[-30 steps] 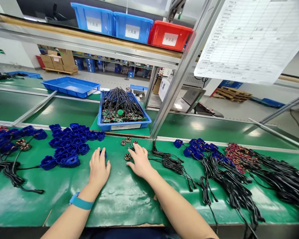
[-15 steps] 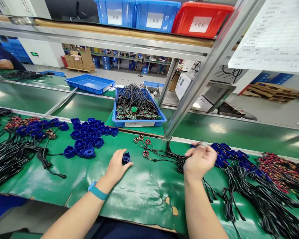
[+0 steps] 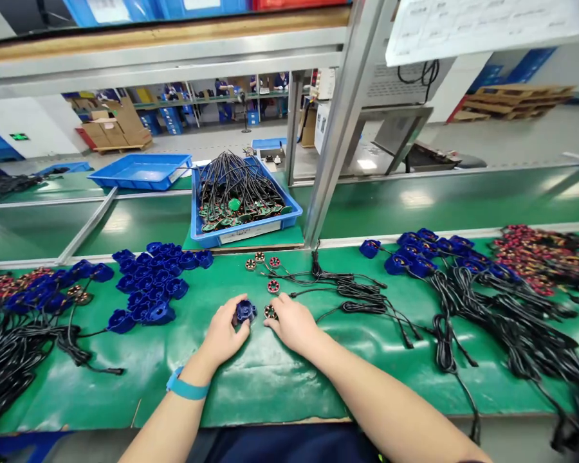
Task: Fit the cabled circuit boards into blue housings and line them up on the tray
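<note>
I take the wire-filled tray [image 3: 203, 240] as my mark. The blue cup [image 3: 246, 311] is on the near side of the tray, between the fingers of my left hand [image 3: 226, 332], which curl around it, parted only by its width. My right hand [image 3: 293, 323] pinches 1 round coil [image 3: 270, 312] between thumb and fingers, also on the tray's near side and just right of the cup, apart from it.

My 2 forearms come in from the side opposite the tray, slanting inward low over the green surface [image 3: 265, 392], knuckles up. The cup's hollow side faces up; being round, it gives me no clear long axis. I cannot tell the coil's exact tilt under my fingers.

Between the tray and my hands sit 4 more coils [image 3: 273, 287]. A pile of blue cups [image 3: 147, 283] lies left of and nearer than the tray; black cables [image 3: 361, 308] lie nearer and to its right.
</note>
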The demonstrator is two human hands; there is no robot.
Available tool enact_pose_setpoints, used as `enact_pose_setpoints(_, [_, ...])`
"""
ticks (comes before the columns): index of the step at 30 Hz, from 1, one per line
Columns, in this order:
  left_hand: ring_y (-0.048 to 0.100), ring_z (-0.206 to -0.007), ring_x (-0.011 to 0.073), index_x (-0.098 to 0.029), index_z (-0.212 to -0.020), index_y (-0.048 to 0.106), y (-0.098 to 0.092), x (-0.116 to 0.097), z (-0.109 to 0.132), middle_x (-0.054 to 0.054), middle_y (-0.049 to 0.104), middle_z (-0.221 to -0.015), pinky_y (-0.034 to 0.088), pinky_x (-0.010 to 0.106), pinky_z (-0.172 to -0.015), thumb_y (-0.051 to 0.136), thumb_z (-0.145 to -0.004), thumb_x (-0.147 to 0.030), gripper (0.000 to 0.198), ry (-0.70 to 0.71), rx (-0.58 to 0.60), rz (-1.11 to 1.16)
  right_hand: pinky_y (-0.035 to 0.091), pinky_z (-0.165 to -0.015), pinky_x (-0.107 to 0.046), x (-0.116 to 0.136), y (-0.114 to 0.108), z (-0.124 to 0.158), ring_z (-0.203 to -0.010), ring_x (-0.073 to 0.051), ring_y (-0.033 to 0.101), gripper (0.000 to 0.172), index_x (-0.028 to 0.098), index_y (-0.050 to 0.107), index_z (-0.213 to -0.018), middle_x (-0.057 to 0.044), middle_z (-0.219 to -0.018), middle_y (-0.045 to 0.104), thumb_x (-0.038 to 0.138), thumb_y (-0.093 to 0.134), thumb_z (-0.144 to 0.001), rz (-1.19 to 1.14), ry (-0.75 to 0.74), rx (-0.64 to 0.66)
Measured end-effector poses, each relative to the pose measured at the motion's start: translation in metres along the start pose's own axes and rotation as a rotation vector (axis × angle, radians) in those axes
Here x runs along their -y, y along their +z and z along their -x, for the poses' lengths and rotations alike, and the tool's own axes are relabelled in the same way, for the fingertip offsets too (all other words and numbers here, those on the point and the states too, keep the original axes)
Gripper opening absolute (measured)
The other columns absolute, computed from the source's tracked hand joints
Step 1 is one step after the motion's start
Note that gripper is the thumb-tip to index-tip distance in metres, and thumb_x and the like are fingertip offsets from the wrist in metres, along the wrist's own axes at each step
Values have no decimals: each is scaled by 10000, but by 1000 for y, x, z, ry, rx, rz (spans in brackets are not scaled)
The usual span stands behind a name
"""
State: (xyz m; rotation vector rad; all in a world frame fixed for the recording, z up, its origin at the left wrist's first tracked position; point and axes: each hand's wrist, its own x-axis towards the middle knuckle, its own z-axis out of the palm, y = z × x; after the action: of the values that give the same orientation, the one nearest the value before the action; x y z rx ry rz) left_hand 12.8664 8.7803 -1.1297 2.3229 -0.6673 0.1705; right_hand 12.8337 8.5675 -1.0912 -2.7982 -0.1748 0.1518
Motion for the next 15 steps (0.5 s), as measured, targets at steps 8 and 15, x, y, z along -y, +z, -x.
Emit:
enact_pose_setpoints(8, [643, -799, 194, -215, -1317, 538, 6, 13, -2, 27, 657, -899, 570, 367, -767, 729, -829, -386, 551, -13, -81, 31, 505, -786, -332, -3, 2, 6, -952, -235, 663, 234, 205, 627, -1136, -92, -1126, 615, 303, 617, -924, -126, -50, -32])
enact_pose_setpoints(15, [642, -1104, 259, -237, -1283, 565, 3, 9, -2, 92, 673, -1185, 546, 458, -975, 703, -856, -328, 458, 16, -149, 7, 522, -769, -353, 1, 5, 7, -915, -251, 668, 214, 186, 634, -1098, -104, -1088, 625, 303, 625, -919, -143, -39, -36])
